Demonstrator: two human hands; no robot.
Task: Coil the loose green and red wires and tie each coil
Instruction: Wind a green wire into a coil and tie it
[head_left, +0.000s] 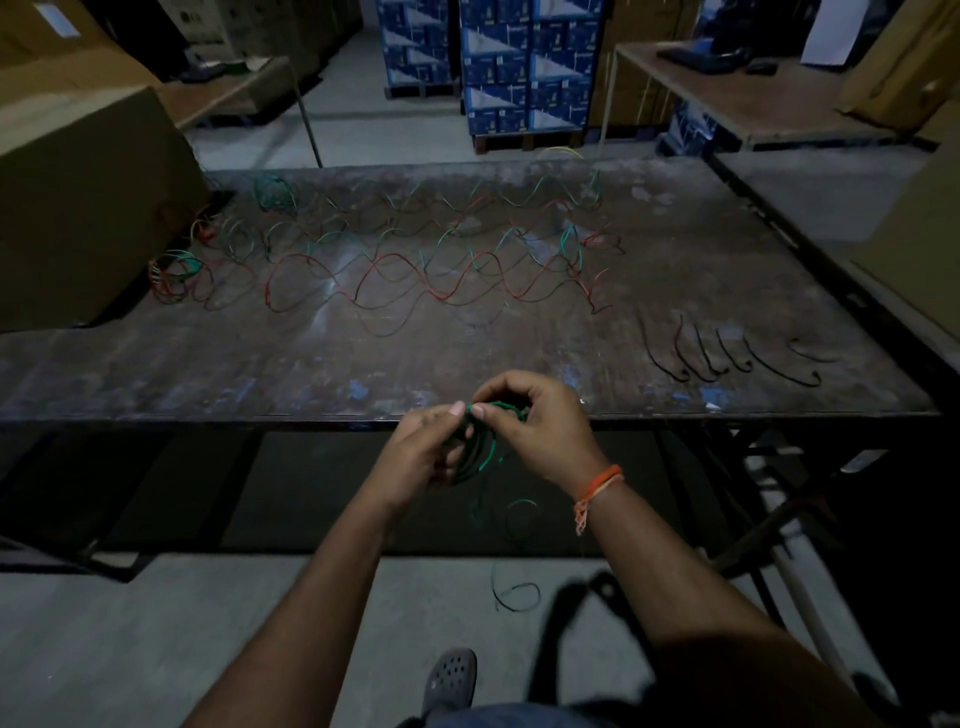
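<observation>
Both hands hold a small green wire coil (477, 451) just in front of the table's near edge. My left hand (422, 453) grips its left side, thumb and fingers curled round the loops. My right hand (540, 426) pinches the top of the coil. A loose green tail (521, 512) hangs down from the coil toward the floor. Long loose green and red wires (415, 265) lie in wavy lines across the far half of the table. Two small coils (174, 270) sit at the table's left end.
Several short black ties (727, 358) lie in a row on the worn table (260, 374) at the right. A large cardboard box (78, 208) stands at the left end. Stacked blue cartons (519, 67) and other tables stand behind. My foot (451, 678) is on the floor.
</observation>
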